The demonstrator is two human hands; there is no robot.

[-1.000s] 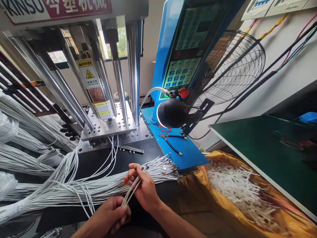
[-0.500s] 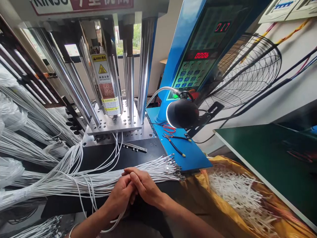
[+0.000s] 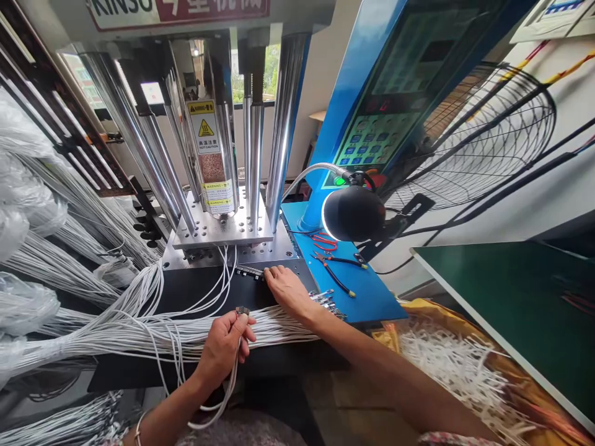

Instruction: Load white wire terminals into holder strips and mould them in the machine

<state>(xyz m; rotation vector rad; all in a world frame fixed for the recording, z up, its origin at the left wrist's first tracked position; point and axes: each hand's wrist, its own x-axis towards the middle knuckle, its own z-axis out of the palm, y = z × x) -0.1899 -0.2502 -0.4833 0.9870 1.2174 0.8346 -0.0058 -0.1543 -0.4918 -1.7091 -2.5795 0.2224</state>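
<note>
Left hand (image 3: 224,345) is pinching cables (image 3: 233,376), risking skewed connectors (image 3: 242,311) if slackening; right hand (image 3: 289,291) is touching a metal bar (image 3: 250,271), grip unclear.

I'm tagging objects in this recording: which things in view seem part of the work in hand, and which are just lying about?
Seem part of the work:
cable ends held in the left hand
metal bar touched by the right hand
white cable bundle
machine behind the metal bar

Seem just lying about:
pliers
white scraps in the yellow sack
</note>
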